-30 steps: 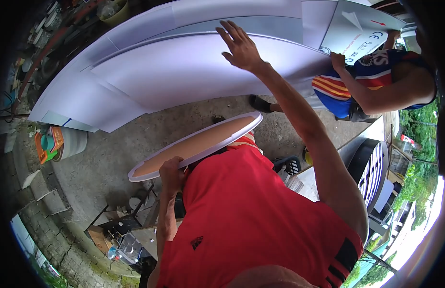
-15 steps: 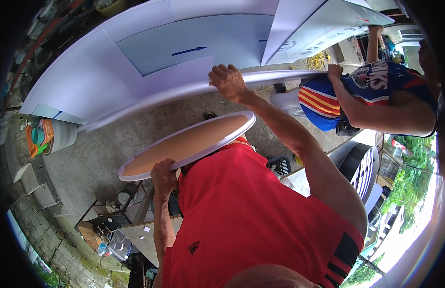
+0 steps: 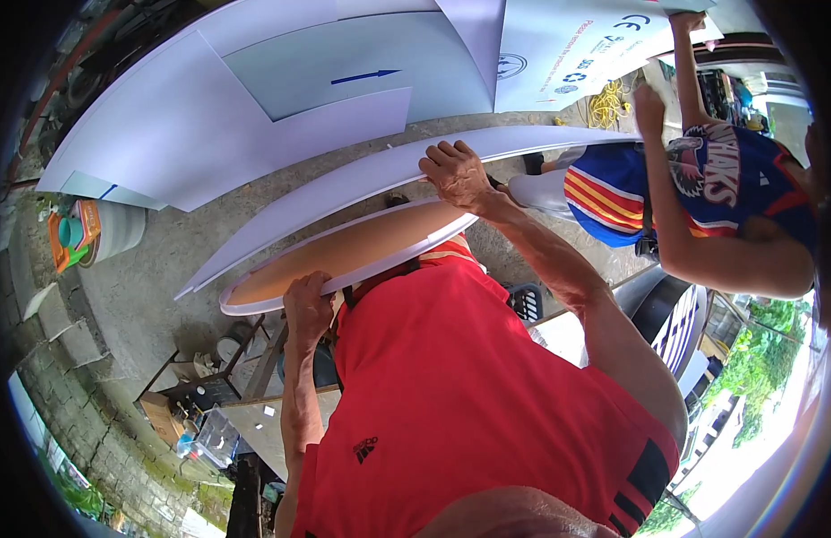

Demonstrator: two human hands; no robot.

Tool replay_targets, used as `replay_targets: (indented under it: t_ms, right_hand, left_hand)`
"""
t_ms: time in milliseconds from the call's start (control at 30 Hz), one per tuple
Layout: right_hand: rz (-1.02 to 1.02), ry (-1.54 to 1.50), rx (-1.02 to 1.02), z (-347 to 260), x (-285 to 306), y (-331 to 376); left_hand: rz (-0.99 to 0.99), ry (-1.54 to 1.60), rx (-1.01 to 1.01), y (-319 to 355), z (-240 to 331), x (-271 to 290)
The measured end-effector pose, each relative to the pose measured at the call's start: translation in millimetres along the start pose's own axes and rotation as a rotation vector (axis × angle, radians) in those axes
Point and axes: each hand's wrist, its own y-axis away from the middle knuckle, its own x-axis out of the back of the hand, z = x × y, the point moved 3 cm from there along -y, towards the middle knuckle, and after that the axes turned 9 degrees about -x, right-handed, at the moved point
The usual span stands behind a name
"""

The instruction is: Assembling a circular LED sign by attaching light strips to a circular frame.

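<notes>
A brown-faced panel (image 3: 353,251) with a white rim stands on edge close in front of my red shirt. My left hand (image 3: 308,309) is closed over its near edge. Just beyond it, a long thin white sheet (image 3: 344,184) also stands tilted on edge. My right hand (image 3: 456,177) has its fingers curled over the top edge of that white sheet. The lower parts of both boards are out of sight. Large white sheets (image 3: 209,125) with a pale blue area and a blue arrow stand beyond them.
A co-worker (image 3: 693,188) in a blue jersey stands at the right, one hand (image 3: 687,22) on the far sheets. A bucket (image 3: 120,235) sits at the left, with yellow cord (image 3: 608,103) at upper right. A cluttered low rack (image 3: 191,386) is at lower left.
The white sheet has come toward me, away from the large sheets, with my right hand on it. The co-worker's nearer hand has lifted from its edge. The brown-faced panel has tilted slightly.
</notes>
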Motion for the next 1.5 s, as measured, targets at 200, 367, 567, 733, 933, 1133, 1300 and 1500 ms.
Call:
replay_targets:
  t_ms: [200, 367, 567, 733, 933, 1133, 1300, 1500]
  right_hand:
    - [-0.017, -0.031, -0.031, -11, 4, 6]
    - [0.045, -0.036, -0.013, -15, 8, 6]
    - [0.001, 0.008, -0.015, -21, 13, 6]
    - [0.009, -0.034, -0.020, -22, 16, 5]
    - [0.003, -0.058, -0.039, -20, 15, 4]
    - [-0.003, -0.057, -0.053, -22, 18, 4]
    - [-0.006, -0.076, -0.047, -22, 17, 2]
    - [-0.016, -0.086, -0.077, -21, 15, 2]
  left_hand:
    - [-0.010, -0.007, 0.004, 8, -4, 2]
    - [-0.015, 0.018, 0.022, 15, -4, 0]
    - [0.020, 0.008, -0.011, 19, -1, 8]
    - [0.001, 0.037, -0.005, 21, -6, 10]
    - [0.012, 0.028, -0.001, 25, -12, 9]
    - [0.014, 0.039, 0.019, 26, -8, 13]
    - [0.026, 0.040, 0.016, 24, -6, 16]
    - [0.010, 0.034, 0.016, 21, -2, 18]
